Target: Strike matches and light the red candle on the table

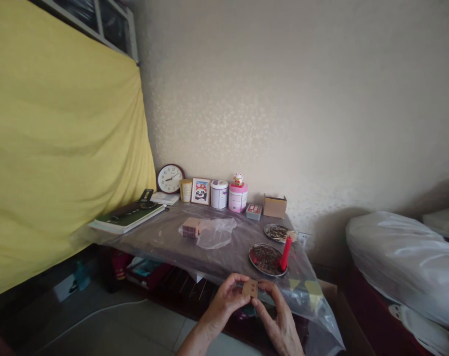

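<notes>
A small brown matchbox [250,288] with red marks is held up in front of the table's near edge. My left hand [227,302] pinches its left side between thumb and fingers. On the other side, the fingertips and thumb of my right hand [278,316] close on its right edge. Beyond my hands, a red candle [286,254] stands upright at the right rim of a round metal plate [251,258] full of dark bits. Behind that, used-looking matchsticks [284,234] lie on a second plate. A stack of similar small boxes [192,227] sits mid-table, touching crumpled clear plastic [217,234].
Clear film covers the table [165,249] and hangs over its front. Along the wall stand a clock [170,178], a panda picture [201,191], tubs [219,195], a lucky cat [238,179] and an open carton [275,206]. Books [130,217] lie left; bagged goods [402,262] fill the right.
</notes>
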`<move>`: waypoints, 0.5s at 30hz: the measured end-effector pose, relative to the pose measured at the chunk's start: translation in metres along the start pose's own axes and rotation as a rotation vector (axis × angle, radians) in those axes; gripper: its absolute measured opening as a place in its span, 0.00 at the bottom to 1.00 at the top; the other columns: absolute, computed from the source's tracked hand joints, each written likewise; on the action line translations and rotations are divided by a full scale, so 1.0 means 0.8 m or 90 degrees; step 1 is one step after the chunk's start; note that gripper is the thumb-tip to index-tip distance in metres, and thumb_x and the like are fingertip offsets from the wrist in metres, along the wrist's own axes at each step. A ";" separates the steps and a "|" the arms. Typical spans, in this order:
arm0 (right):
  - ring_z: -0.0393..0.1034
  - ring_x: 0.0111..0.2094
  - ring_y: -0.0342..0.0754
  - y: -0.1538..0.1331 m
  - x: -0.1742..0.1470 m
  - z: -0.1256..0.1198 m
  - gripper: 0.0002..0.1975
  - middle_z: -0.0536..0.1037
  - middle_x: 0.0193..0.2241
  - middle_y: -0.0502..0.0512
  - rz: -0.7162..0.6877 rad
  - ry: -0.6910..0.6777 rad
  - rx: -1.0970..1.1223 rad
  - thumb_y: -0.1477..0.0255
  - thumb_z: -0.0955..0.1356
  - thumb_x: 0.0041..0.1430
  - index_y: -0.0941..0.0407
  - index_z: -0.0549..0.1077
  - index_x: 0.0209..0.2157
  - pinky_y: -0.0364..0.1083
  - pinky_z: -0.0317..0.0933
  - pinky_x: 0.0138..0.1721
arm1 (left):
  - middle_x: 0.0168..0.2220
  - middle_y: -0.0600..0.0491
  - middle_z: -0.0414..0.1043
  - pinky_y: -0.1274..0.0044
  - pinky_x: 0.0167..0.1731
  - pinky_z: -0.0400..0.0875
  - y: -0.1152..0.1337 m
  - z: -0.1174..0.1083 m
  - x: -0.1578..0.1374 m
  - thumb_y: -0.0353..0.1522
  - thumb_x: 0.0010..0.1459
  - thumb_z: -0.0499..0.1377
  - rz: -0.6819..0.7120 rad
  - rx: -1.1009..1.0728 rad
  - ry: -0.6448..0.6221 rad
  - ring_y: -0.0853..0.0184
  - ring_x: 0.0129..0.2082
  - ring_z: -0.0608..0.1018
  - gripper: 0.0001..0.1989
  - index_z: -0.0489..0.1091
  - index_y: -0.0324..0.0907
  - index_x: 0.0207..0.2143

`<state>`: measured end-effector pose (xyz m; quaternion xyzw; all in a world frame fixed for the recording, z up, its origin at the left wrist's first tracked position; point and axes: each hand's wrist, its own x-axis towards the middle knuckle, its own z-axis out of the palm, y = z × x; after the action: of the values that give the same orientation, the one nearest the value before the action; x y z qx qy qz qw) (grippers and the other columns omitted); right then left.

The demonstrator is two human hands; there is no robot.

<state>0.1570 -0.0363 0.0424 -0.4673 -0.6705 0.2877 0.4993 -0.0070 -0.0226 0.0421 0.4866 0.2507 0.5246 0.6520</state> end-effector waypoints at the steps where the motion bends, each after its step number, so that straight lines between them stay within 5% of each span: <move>1: 0.65 0.47 0.55 0.000 0.000 0.000 0.14 0.74 0.42 0.55 0.001 -0.001 0.000 0.63 0.69 0.52 0.52 0.70 0.41 0.49 0.57 0.51 | 0.38 0.50 0.74 0.74 0.39 0.62 0.001 0.000 0.000 0.34 0.48 0.64 0.001 -0.001 0.001 0.64 0.38 0.73 0.17 0.67 0.41 0.41; 15: 0.66 0.46 0.54 -0.006 -0.004 -0.009 0.12 0.75 0.40 0.54 0.003 -0.026 0.011 0.63 0.67 0.55 0.52 0.71 0.39 0.47 0.58 0.48 | 0.39 0.46 0.75 0.71 0.42 0.63 0.002 0.003 -0.003 0.34 0.50 0.62 -0.003 0.011 -0.017 0.61 0.40 0.74 0.14 0.69 0.39 0.40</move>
<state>0.1622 -0.0417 0.0479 -0.4585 -0.6772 0.3038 0.4887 -0.0067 -0.0259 0.0436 0.4985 0.2477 0.5144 0.6523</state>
